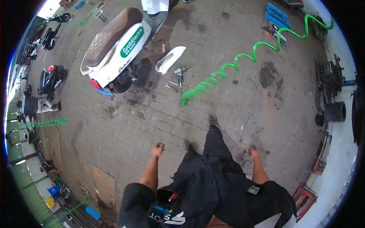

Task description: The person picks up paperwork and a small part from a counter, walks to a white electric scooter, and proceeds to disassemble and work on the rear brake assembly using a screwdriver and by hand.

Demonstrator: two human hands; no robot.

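Note:
My left hand (158,149) hangs over the paved floor in front of my left shoe, its fingers curled in. Something small and dark may be between them, too small to name. Out to the right, my right hand (254,152) hangs away from my leg, blurred, its fingers hard to make out. Neither hand touches anything around it. Ahead on the floor lie an air-powered hand tool (179,76), a screwdriver (172,87) and a loose white body panel (170,59). Beyond them to the left stands a white scooter (121,53) with a brown seat.
A green coiled air hose (199,89) stretches from the tools toward the far right. A blue toolbox (277,16) lies open at the far right. Tyres (335,111) and a red metal stand (304,200) line the right wall. Dark scooters and other people are at the left.

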